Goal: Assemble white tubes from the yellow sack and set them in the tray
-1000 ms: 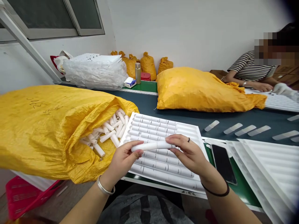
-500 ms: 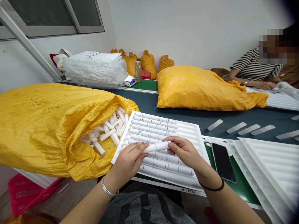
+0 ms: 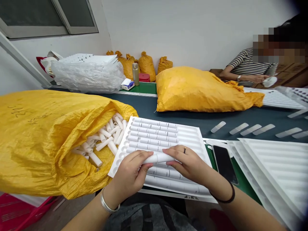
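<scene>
Between my two hands is a white plastic tube (image 3: pixel 158 157), held level over a tray. My left hand (image 3: pixel 131 168) is closed round its left end, with thumb and fingers pinching it. My right hand (image 3: pixel 190 162) grips the right end the same way. Below them lies a white grooved tray (image 3: pixel 192 136), with several rows of white tubes (image 3: pixel 154 130) carrying small dark marks. The grooves at the tray's right side show no tubes in the upper rows. Beside the tray on the left, loose white tubes (image 3: pixel 106 139) spill inside the mouth of a yellow sack (image 3: pixel 48 128).
A second yellow sack (image 3: pixel 192 89) lies across the dark belt (image 3: pixel 144 106). Several translucent tubes (image 3: pixel 238 128) rest on the belt at right. A phone (image 3: pixel 224 165) lies beside stacked white trays (image 3: pixel 276 166). Across the belt, a person in a striped shirt (image 3: pixel 243 65) holds something white.
My right hand has shifted so its fingers now cover more of the tube's right end. The view has turned slightly right. Across the belt, the person's hands have lifted with a white item.
</scene>
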Available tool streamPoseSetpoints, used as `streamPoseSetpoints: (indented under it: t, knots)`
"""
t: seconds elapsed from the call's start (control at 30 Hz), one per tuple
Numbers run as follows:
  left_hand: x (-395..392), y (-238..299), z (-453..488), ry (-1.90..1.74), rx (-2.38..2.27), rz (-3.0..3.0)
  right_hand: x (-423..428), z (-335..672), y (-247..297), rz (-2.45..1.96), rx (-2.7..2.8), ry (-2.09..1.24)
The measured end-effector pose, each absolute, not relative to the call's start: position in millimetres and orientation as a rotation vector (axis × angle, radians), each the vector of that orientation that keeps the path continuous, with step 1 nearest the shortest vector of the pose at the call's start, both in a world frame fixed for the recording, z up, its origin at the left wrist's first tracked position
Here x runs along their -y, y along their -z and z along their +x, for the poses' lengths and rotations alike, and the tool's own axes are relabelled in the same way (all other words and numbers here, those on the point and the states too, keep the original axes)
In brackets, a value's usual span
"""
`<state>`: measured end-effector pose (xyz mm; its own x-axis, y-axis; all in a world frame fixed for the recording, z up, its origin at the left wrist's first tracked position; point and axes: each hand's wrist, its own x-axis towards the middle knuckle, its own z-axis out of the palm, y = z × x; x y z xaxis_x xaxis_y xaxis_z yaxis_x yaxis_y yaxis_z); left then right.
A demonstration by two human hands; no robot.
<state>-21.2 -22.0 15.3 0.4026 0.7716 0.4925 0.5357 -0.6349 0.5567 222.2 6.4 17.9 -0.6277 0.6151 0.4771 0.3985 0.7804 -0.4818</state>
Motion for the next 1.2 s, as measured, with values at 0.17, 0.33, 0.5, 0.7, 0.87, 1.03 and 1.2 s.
streamPoseSetpoints:
  t: [0.17, 0.33, 0.5, 0.7, 0.87, 1.03, 1.2]
  knots:
    - [15, -16, -11, -0.781, -1.083, 2.552, -21, 219, 4, -0.897, 2.429, -0.335]
    - [-21, 5, -72, -0.542, -1.693, 2.493, -103, 294, 13, -2.051, 1.869, -0.124]
    - [-44, 48, -143, 0.063, -2.154, 2.224, -168, 376, 30, -2.524, 1.441, -0.294]
    - [-37, 76, -148, 0.23, -2.073, 2.187, -176, 394, 53, -2.708, 1.42, -0.701]
    - [-36, 76, -168, -0.105, -2.082, 2.181, -144, 389, 15, -2.677, 1.604, -0.701]
    - [-30, 60, -157, -0.606, -2.001, 2.154, -56, 331, 23, -1.954, 2.201, -0.946]
    - [-19, 41, -123, -0.848, -1.881, 2.157, -9, 300, 55, -1.589, 2.547, -0.458]
